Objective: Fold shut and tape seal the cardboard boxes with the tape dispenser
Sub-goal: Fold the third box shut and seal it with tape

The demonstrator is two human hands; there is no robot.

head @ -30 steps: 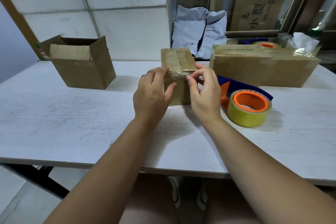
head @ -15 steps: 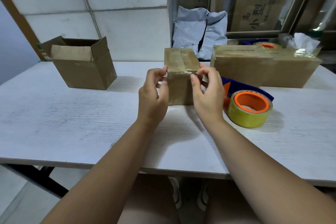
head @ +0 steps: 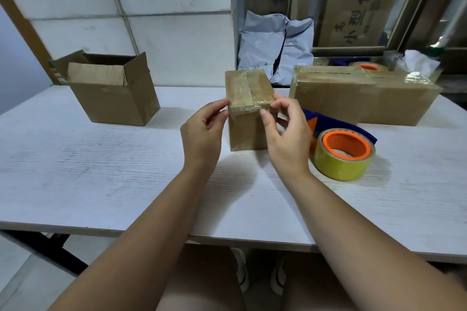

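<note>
White wood-grain desk (head: 75, 171) before a pale tiled wall. Standing on it between the two hands, at their fingertips: small cardboard box (head: 249, 131), flaps folded shut, clear tape down the middle of its top and wrinkled over the near upper edge. Left hand (head: 202, 134) curled against the box's left upper corner, fingertip and thumb touching the edge there. Right hand (head: 285, 134) clamped on the right upper corner, thumb pressed on the near face just under the tape, fingers wrapped round the right side. Hands held apart, with the width of the box between them. Just right of the right hand, lying on the desk: tape dispenser (head: 343, 156), blue and orange body, yellowish roll on an orange core, partly hidden behind that hand. Farther out on the same side: large sealed box (head: 353, 96), glossy tape across its top, with another orange-cored roll (head: 369, 67) and crumpled white paper (head: 419, 62) behind it. Well to the left of the left hand: open box (head: 111, 88), flaps up, one flap bent inward. Straight past the hands, leaning at the wall: grey plastic mailer bags (head: 275, 45). Up and to the right of those, brown carton (head: 358, 0) printed with dark characters. Below the forearms, under the desk edge: pair of white shoes (head: 240, 267).
</note>
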